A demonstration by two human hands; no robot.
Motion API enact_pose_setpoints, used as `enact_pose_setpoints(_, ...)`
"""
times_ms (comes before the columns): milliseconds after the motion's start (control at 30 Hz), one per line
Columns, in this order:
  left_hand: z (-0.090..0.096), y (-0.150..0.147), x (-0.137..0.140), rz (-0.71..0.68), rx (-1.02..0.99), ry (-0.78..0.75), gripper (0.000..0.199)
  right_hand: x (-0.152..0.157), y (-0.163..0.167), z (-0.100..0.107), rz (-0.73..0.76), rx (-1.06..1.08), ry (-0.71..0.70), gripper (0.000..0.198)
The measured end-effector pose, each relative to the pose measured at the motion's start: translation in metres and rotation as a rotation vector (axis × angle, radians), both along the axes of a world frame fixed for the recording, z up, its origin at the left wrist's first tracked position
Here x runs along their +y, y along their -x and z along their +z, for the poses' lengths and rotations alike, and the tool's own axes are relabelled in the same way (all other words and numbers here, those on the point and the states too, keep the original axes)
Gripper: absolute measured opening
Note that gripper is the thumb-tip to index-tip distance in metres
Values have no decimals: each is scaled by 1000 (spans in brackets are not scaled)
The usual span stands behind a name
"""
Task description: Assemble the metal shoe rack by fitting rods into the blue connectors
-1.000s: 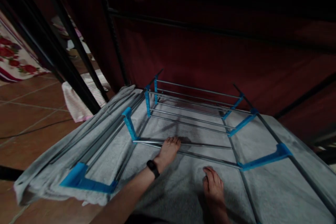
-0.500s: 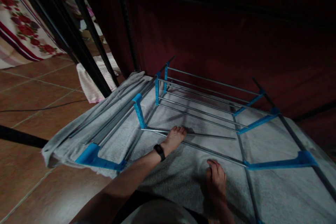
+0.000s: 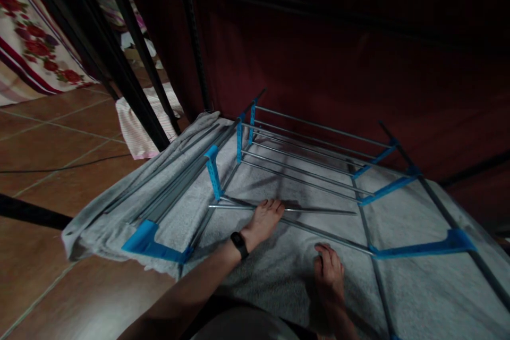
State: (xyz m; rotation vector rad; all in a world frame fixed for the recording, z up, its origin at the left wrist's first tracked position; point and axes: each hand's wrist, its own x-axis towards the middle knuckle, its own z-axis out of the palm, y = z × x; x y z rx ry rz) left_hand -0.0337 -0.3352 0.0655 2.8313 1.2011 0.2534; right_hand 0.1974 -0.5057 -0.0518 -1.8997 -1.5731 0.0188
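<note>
While on rack (image 3: pixel 388 188), rod (image 3: pixel 322 211) under fingers (image 3: pixel 274 205)

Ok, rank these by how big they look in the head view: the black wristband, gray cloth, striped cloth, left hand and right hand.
1. Gray cloth
2. Striped cloth, partly behind a black post
3. Left hand and right hand: too alike to rank
4. Black wristband

Components, by count: two hands, one left hand (image 3: pixel 266 217) and one right hand (image 3: pixel 330 265); one black wristband (image 3: pixel 239 245); four blue brackets (image 3: pixel 214 172) at left, three at right, plus one partly cropped near right; one free-ended metal rod (image 3: pixel 319 211); one floral cloth (image 3: pixel 40 48), far left; one striped cloth (image 3: pixel 129 127), left.
</note>
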Motion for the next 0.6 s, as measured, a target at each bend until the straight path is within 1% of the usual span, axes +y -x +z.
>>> enact_pose_setpoints(100,0,6,-16,22,-35,71,35,3,-5,-1,-28,186,-70,35)
enact_pose_setpoints(167,-1,11,-27,42,-55,123,35,7,-7,2,-98,331,-124,37)
enact_pose_setpoints(233,-2,15,-38,89,-66,164,36,12,-5,10,-175,487,-146,37)
enact_pose_setpoints(300,-2,19,-49,144,-69,184,37,19,0,19,-218,654,-130,39)
enact_pose_setpoints(433,-1,27,-65,211,-47,245,40,38,16,41,-241,1027,-122,40)
enact_pose_setpoints(533,1,32,-73,248,-11,282,43,53,29,60,-229,1370,-193,46)
enact_pose_setpoints(600,1,35,-78,234,2,284,44,63,35,73,-198,1551,-242,49)
